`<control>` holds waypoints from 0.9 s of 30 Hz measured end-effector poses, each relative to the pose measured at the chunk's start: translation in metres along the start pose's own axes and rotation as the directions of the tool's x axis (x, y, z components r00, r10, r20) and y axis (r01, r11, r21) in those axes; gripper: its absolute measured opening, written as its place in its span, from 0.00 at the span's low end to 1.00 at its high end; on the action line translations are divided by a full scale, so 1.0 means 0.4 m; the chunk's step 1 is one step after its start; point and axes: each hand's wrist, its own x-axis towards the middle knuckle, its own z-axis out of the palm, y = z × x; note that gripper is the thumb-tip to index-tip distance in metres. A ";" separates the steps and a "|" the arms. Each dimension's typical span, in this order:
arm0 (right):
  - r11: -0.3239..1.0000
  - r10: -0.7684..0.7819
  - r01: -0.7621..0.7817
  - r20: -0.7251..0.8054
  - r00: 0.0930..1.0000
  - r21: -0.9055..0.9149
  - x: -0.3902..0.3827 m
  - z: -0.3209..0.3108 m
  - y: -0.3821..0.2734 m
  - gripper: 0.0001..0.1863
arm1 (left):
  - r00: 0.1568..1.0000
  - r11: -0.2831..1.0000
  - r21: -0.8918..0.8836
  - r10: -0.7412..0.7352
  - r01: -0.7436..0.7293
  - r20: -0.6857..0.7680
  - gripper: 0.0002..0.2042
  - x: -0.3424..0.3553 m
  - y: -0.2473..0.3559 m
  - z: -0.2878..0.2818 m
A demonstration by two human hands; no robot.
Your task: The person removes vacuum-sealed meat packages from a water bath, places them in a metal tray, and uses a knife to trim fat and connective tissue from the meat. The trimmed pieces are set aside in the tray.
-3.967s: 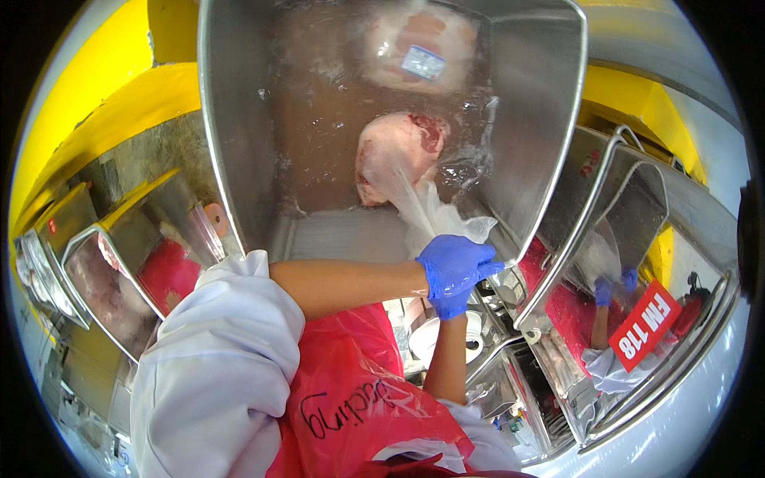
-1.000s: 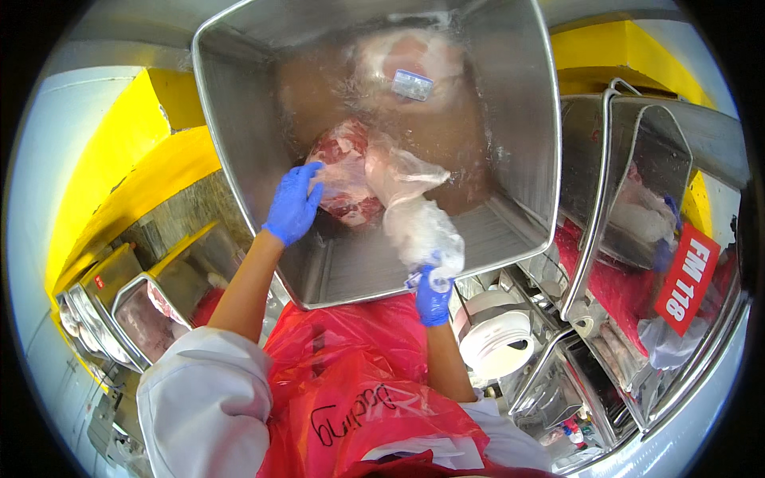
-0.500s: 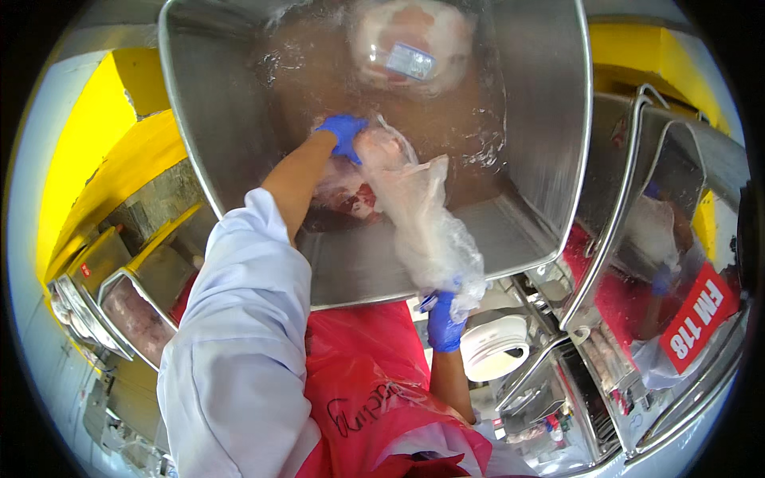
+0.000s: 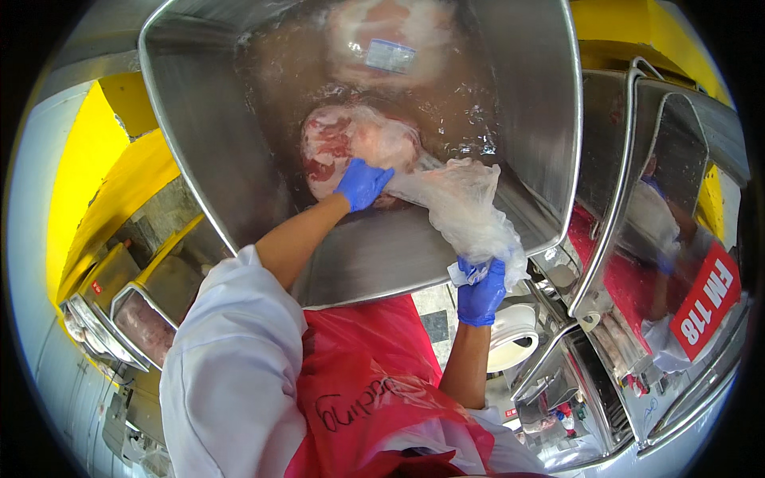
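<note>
A piece of raw meat (image 4: 325, 143) in clear plastic lies in a steel tub (image 4: 183, 111) of murky liquid. My left hand (image 4: 362, 185), in a blue glove, is closed on the bagged meat's near side, fingers curled into the plastic. The bag's loose whitish length (image 4: 462, 207) trails right and down to the near rim, where my right hand (image 4: 482, 295), also gloved blue, grips its crumpled end along with something small and partly hidden. A second pale wrapped piece (image 4: 398, 24) with a blue-and-white label (image 4: 390, 56) sits at the tub's far end.
Steel bins with meat stand at the left (image 4: 139, 319) beside yellow structures (image 4: 100, 143). At the right are shiny steel fittings with a curved rail (image 4: 606, 247) and a red sign (image 4: 705, 303). A white round object (image 4: 510, 338) is below the tub's near right corner.
Since half a second ago, my left hand has come down toward me on the meat, uncovering more of it. My right hand has risen slightly and moved right, still holding the bag's end.
</note>
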 end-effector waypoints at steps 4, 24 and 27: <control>0.997 -0.004 0.002 0.023 1.000 0.075 -0.034 -0.043 -0.059 0.27 | 0.961 0.893 -0.439 -0.200 0.099 -0.190 0.22 -0.156 0.084 -0.034; 0.857 -0.497 0.507 0.396 0.772 0.088 -0.489 0.001 -0.509 0.26 | 0.791 0.990 -0.143 -0.086 -0.002 -0.606 0.14 -0.608 0.447 -0.488; 0.714 -0.606 0.698 0.546 0.579 0.054 -0.559 0.025 -0.630 0.23 | 0.664 0.912 -0.399 -0.239 -0.098 -0.708 0.14 -0.684 0.585 -0.624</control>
